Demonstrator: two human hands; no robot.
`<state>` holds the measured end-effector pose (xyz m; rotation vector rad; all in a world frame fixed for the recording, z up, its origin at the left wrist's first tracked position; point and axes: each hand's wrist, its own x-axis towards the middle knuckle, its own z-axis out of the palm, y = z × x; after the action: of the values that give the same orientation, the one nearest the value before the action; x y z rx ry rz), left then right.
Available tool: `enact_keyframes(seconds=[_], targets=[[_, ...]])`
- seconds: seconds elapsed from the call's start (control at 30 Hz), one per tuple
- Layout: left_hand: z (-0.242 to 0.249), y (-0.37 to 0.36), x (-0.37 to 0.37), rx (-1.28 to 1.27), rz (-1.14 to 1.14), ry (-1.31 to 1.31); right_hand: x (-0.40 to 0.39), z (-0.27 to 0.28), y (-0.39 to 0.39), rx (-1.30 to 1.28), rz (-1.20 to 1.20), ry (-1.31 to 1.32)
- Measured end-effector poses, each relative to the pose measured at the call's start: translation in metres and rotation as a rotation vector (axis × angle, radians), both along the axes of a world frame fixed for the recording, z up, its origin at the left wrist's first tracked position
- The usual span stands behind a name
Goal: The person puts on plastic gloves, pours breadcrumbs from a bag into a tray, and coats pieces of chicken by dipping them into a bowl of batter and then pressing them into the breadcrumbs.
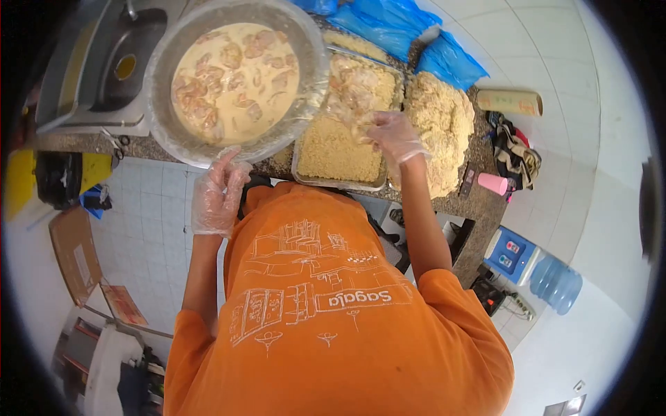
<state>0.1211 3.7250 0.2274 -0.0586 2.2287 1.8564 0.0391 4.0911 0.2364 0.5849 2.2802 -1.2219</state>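
Note:
My left hand (220, 195), in a clear plastic glove, is at the near rim of a large metal basin (158, 90). Its fingers are loosely bent and apart, with nothing seen in them. Chicken pieces (196, 104) sit in pale, creamy liquid inside the basin. My right hand (398, 139), also gloved, is over a metal tray (340, 184) of breadcrumbs (341, 152). Its fingers are closed on a crumb-covered chicken piece (362, 130), partly hidden by the hand. More chicken pieces (350, 87) lie at the tray's far end.
Right of the tray is a big heap of crumb-coated pieces (438, 132). Blue plastic bags (388, 24) lie behind. A sink (128, 59) and scissors (118, 141) are at left. A pink cup (493, 183) stands by the counter's right edge, and a water dispenser (512, 255) is beyond.

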Motion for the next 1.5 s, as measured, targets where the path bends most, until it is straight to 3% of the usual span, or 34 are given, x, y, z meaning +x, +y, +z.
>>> enact_keyframes(seconds=[0.1,0.17,0.23,0.27,0.33,0.37,0.43,0.47,0.53,0.6,0.63,0.77,0.8,0.87,0.93,0.97,1.03,1.1,1.13,1.17,1.2,1.27,1.33,1.37,1.4,1.47,1.5], targets=[[0.001,0.015,0.003,-0.042,-0.099,0.036,0.006,-0.054,0.016,-0.187,-0.103,-0.011],[0.001,0.022,0.005,-0.065,-0.156,0.067,0.011,-0.055,0.012,-0.289,-0.148,0.000],[0.002,0.031,0.008,-0.117,-0.194,0.036,0.021,-0.047,0.012,0.026,-0.111,0.112],[0.001,0.036,0.009,-0.122,-0.208,0.037,0.027,-0.044,0.019,0.021,-0.125,0.112],[0.002,0.048,0.008,-0.161,-0.217,0.047,0.037,-0.038,0.039,0.328,0.051,0.269],[0.003,0.059,0.005,-0.166,-0.228,0.048,0.044,-0.035,0.044,0.325,0.040,0.268],[0.003,0.090,-0.004,-0.069,-0.264,-0.275,0.057,-0.030,0.051,0.322,0.101,0.045],[-0.015,0.105,-0.009,-0.191,-0.353,-0.180,0.065,-0.048,0.053,0.319,0.091,0.042],[-0.061,0.142,-0.012,-0.315,-0.451,-0.084,0.082,-0.098,0.050,0.488,0.300,-0.013],[-0.087,0.176,-0.009,-0.736,-0.495,-0.062,0.092,-0.100,0.038,0.470,0.291,0.054],[-0.087,0.183,-0.014,-0.738,-0.501,-0.065,0.095,-0.096,0.034,0.456,0.291,0.128],[-0.098,0.202,-0.025,-0.412,-0.264,-0.567,0.101,-0.096,0.041,0.330,0.098,0.132],[-0.104,0.205,-0.022,-0.295,-0.188,-0.738,0.109,-0.123,0.034,0.440,0.186,0.244],[-0.093,0.225,-0.021,-0.254,-0.154,-0.774,0.106,-0.132,0.019,0.546,0.269,0.354],[-0.090,0.235,-0.025,-0.208,-0.115,-0.802,0.088,-0.120,0.011,-0.004,-0.128,0.011],[-0.093,0.237,-0.026,0.014,-0.043,-0.815,0.087,-0.126,0.013,-0.008,-0.130,0.012],[-0.091,0.233,-0.025,0.226,0.023,-0.825,0.090,-0.137,0.018,-0.452,-0.351,0.131],[-0.046,0.227,-0.030,0.509,0.134,-0.688,0.083,-0.096,0.024,-0.598,-0.487,0.104],[-0.040,0.223,-0.032,0.505,0.127,-0.694,0.078,-0.068,0.027,-0.740,-0.617,0.081],[-0.037,0.217,-0.036,0.264,0.045,-0.476,0.078,-0.047,0.027,-0.679,-0.639,0.195],[-0.057,0.212,-0.037,0.244,0.148,-0.478,0.078,-0.050,0.031,-0.677,-0.644,0.200],[-0.080,0.209,-0.036,0.223,0.247,-0.477,0.081,-0.070,0.037,0.284,-0.227,-0.078],[-0.086,0.209,-0.034,0.146,0.220,-0.809,0.089,-0.114,0.020,0.351,-0.147,-0.052],[-0.091,0.215,-0.032,0.144,0.217,-0.811,0.089,-0.123,0.012,0.420,-0.064,-0.031],[-0.097,0.227,-0.030,0.276,0.091,-0.915,0.087,-0.131,0.012,0.420,-0.064,-0.034],[-0.113,0.233,-0.033,0.406,-0.040,-1.007,0.075,-0.128,0.010,-0.290,-0.371,-0.120],[-0.120,0.232,-0.035,0.390,0.021,-0.941,0.077,-0.120,0.012,-0.290,-0.371,-0.119]])
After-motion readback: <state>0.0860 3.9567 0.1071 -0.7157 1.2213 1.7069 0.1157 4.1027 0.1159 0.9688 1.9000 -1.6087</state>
